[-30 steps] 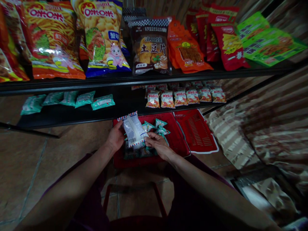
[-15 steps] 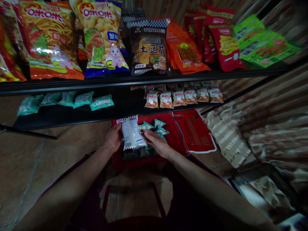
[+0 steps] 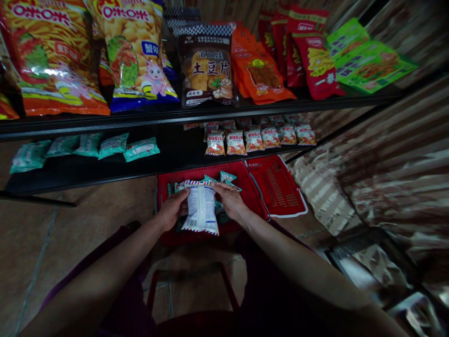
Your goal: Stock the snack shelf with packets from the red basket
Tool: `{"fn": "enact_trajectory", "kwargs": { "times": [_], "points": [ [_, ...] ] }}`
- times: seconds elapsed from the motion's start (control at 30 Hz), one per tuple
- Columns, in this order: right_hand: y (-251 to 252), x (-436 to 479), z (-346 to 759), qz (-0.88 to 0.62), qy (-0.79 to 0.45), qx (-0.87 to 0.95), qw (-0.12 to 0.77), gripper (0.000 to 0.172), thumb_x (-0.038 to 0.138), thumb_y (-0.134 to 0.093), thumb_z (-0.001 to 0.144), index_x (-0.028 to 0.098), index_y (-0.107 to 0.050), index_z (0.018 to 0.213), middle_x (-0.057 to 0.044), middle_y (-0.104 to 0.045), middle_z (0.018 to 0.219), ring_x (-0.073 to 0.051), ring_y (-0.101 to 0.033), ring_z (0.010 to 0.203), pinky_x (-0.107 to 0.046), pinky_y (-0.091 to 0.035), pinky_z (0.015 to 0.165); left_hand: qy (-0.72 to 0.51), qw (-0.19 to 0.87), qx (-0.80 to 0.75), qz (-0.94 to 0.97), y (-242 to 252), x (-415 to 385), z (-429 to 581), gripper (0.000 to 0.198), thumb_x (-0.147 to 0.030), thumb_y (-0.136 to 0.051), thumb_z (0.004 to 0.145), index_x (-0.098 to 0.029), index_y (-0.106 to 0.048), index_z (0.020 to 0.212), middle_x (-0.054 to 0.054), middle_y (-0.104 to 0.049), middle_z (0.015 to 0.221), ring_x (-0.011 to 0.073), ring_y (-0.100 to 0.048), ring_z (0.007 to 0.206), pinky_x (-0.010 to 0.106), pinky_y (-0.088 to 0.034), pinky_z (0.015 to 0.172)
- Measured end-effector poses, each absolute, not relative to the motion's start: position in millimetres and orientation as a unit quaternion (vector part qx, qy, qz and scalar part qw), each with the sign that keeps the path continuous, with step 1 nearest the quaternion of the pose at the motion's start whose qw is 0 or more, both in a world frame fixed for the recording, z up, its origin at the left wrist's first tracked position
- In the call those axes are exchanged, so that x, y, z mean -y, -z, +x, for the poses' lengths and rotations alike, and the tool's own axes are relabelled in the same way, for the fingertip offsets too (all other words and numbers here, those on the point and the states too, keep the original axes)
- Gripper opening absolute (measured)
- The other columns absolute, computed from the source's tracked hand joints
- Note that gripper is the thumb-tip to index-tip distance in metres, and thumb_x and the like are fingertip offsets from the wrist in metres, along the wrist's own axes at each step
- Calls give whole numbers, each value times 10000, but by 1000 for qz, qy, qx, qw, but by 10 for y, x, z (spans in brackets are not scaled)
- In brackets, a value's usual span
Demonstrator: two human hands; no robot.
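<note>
A white snack bag (image 3: 201, 208) with red and blue striped ends is held back side up, its printed text and barcode facing me. My left hand (image 3: 172, 208) grips its left edge, thumb on top. My right hand (image 3: 228, 201) is closed on the upper right corner. Beneath the bag stands a red shopping basket (image 3: 250, 194) containing several teal snack packets (image 3: 228, 177), partly hidden by the hands and the bag.
On the lower black shelf (image 3: 168, 150), teal packets (image 3: 142, 149) lie at the left and small white-orange packets (image 3: 214, 142) stand in rows at the right. Larger snack bags (image 3: 206, 70) fill the upper shelf. A second red basket (image 3: 275, 185) sits to the right.
The white bag has come closer to me and a little right. My right hand, loosely beside it before, now grips its upper corner. The view has shifted slightly.
</note>
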State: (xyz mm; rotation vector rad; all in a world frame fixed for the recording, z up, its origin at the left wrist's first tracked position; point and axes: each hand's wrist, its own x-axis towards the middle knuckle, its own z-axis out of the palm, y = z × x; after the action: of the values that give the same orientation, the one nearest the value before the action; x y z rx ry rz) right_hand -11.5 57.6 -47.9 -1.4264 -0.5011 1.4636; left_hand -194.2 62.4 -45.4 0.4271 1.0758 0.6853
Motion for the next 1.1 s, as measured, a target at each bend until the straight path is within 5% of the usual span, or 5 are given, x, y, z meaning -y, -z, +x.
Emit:
{"fn": "enact_trajectory", "kwargs": {
  "times": [0.43,1.1],
  "points": [
    [474,-622,-79,-621,-543,208,525,298,436,-795,517,196,-668,640,37,-634,587,-99,-535,540,-226,-398,522,-193,844,-430,255,328,-518,-1947,608,-364,-823,617,-194,-606,1160,119,-666,1155,259,-655,976,412,-510,851],
    [572,-693,59,-628,-545,156,533,270,390,-762,593,187,-592,651,58,-572,538,-84,-483,477,-228,-395,488,-260,833,-443,204,426,-557,-1988,453,-19,-750,589,-145,-651,1014,69,-705,922,182,-665,813,366,-526,830]
  ]
}}
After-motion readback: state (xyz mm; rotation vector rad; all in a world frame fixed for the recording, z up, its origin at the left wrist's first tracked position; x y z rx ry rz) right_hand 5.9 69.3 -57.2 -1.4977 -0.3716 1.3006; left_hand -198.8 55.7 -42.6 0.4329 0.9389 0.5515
